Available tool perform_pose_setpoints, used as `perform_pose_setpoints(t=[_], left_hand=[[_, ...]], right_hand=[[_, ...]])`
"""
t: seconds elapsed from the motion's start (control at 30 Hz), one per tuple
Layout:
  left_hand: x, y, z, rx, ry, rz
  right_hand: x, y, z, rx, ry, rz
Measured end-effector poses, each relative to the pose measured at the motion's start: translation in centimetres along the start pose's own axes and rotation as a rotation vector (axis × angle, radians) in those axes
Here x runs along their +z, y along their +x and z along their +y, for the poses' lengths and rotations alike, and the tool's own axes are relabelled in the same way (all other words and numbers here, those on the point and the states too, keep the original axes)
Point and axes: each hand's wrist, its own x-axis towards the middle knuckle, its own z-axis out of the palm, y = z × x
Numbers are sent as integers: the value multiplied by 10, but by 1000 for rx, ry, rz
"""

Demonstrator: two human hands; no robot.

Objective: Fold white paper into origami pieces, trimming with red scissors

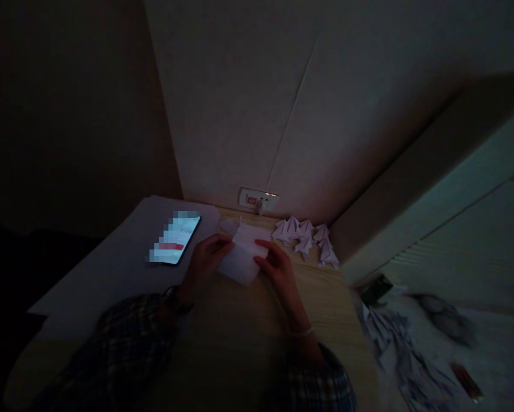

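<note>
Wood-grain counter (325,297), dimly lit, against a pale wall (239,114) with a socket plate (244,197) at frame centre.
Item: white paper piece (246,254), partly folded, centre of frame. Left hand (207,254): fingers pinched on its left edge. Right hand (280,266): thumb and forefinger spaced apart at its right side; grip cannot be told.
Centre left: lit phone (182,237) on large white sheets (111,269).
Right of centre: pointed folded papers (303,246), grouped.
Lower right, floor: dark green box (379,289), contents indiscernible; scattered papers (411,360).
</note>
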Motion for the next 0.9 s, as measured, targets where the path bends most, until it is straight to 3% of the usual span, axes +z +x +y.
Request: perform_pose_setpoints(t=[0.13, 0.23, 0.37, 0.5, 0.63, 0.73, 0.9], left_hand=[[-5, 2, -1, 202, 79, 73], [-8, 1, 2, 286, 124, 44], [-8, -3, 6, 154, 82, 4], [-5, -2, 5, 54, 60, 40], [-1, 1, 1, 3, -13, 2], [1, 1, -1, -7, -21, -69], [-2, -9, 4, 0, 148, -228]], right_hand=[[1, 2, 3, 19, 60, -83], [1, 3, 6, 60, 55, -138], [0, 3, 6, 37, -34, -140], [2, -1, -2, -142, -285, -85], [8, -4, -4, -243, -344, -85], [11, -4, -2, -277, -345, -101], [11, -6, -1, -308, -339, -122]])
